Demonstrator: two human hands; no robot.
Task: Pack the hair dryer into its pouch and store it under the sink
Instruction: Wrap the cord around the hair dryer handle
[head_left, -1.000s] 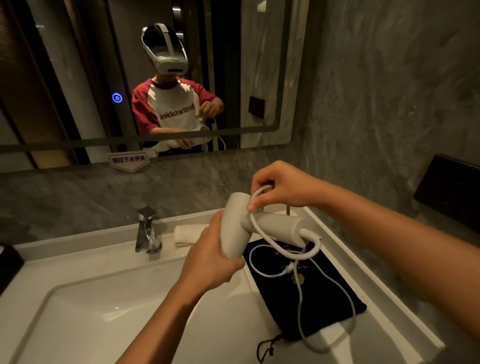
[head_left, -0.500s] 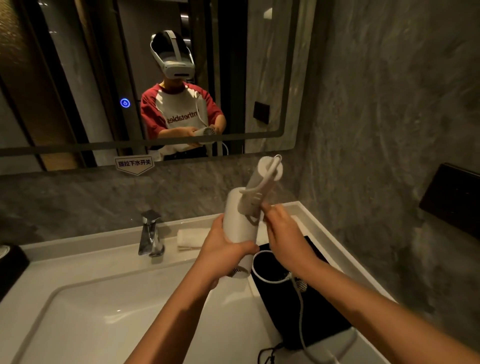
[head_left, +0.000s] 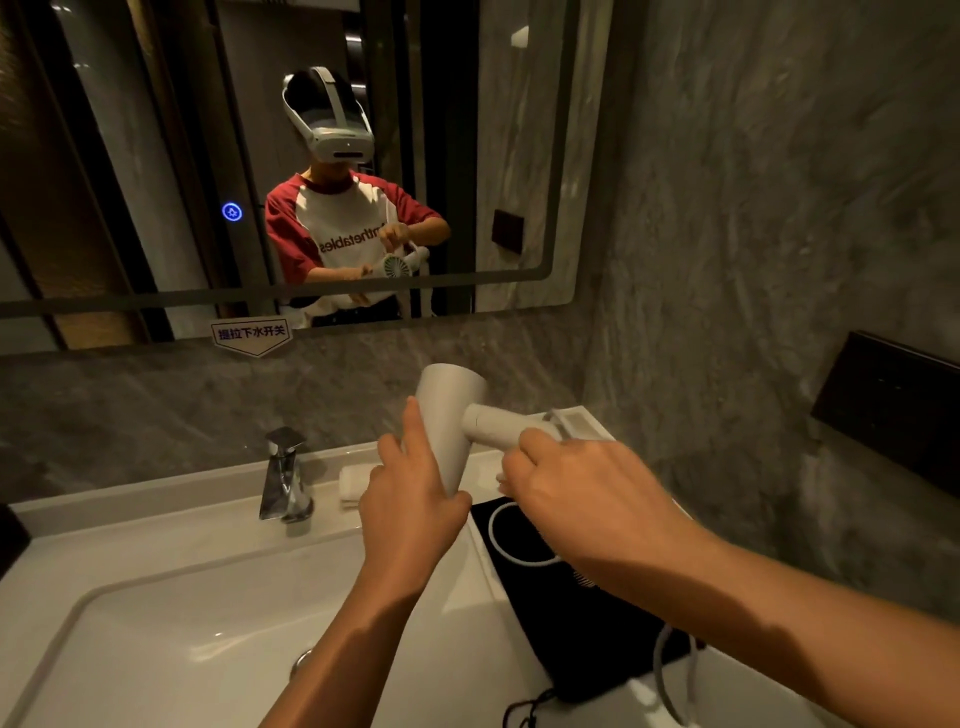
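Head camera view: the left hand (head_left: 410, 512) gripped the barrel of a white hair dryer (head_left: 452, 415) above the white vanity top (head_left: 156, 525), while the right hand (head_left: 582, 499) closed around its handle. Its white cord (head_left: 498, 540) looped down onto a black pouch (head_left: 576, 634) lying flat along the vanity's right edge. A chrome faucet (head_left: 283, 475) stood at the back edge, below a mirror (head_left: 156, 130) on grey marble walls.
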